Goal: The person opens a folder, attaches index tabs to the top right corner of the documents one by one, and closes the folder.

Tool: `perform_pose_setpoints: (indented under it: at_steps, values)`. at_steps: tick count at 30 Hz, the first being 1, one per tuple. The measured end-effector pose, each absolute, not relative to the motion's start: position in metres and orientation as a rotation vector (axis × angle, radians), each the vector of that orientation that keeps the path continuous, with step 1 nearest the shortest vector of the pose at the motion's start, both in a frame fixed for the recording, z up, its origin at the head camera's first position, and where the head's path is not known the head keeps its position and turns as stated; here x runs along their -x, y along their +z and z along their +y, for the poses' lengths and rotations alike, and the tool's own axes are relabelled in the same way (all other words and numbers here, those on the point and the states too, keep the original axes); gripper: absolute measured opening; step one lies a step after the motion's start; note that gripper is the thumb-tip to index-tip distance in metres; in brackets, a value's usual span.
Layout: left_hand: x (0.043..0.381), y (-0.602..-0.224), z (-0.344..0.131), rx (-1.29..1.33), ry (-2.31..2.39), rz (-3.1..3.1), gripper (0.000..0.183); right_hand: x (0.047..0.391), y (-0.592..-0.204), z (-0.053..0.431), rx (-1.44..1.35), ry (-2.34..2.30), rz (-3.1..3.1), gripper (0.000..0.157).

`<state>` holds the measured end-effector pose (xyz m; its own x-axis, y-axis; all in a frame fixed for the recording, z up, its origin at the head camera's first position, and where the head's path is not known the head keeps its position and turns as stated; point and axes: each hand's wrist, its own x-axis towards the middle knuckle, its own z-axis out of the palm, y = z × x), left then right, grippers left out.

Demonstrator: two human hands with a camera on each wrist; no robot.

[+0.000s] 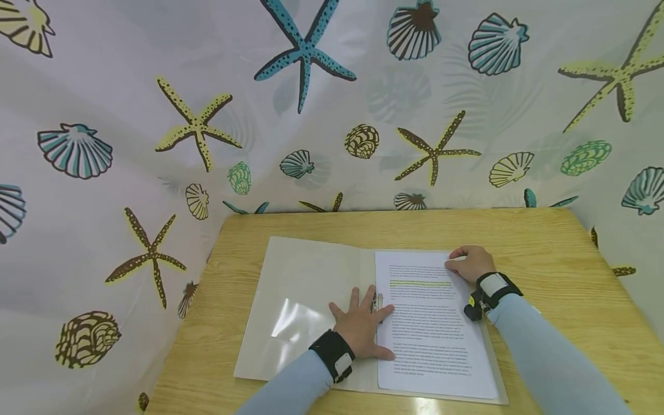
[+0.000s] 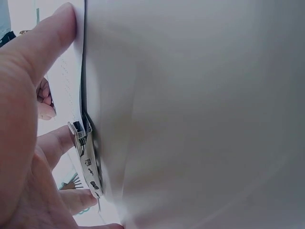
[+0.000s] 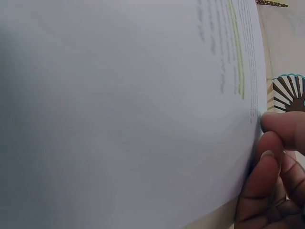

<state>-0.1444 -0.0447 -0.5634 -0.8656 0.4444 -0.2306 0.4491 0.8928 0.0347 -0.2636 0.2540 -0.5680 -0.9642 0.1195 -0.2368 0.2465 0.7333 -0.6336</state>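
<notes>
An open, pale beige folder (image 1: 311, 276) lies on the table, with printed paper (image 1: 430, 323) on its right half. One text line on the paper is highlighted yellow-green. My left hand (image 1: 358, 325) rests spread over the folder's middle, thumb and a finger touching the paper's left edge. Beside those fingers is the metal clip (image 2: 81, 136) at the spine. At the paper's top right corner, my right hand (image 1: 471, 264) pinches the edge between thumb and curled fingers. The right wrist view shows the printed paper (image 3: 143, 105) bending near those fingers. How many sheets are pinched cannot be told.
The wooden table (image 1: 544, 259) extends around the folder on all sides. A white cloth (image 1: 332, 115) printed with starfish and shells hangs behind the table and along its sides. Both wrists wear black straps with small devices.
</notes>
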Motion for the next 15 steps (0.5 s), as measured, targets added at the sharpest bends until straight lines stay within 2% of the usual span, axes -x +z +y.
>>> perform_pose_setpoints:
  at_steps: [15]
  values:
    - [0.1425, -0.5549, -0.0445, -0.681, -0.032, 2.815, 0.103, 0.2624, -0.5690, 0.2544, -0.271, -1.025, 2.799, 0.029]
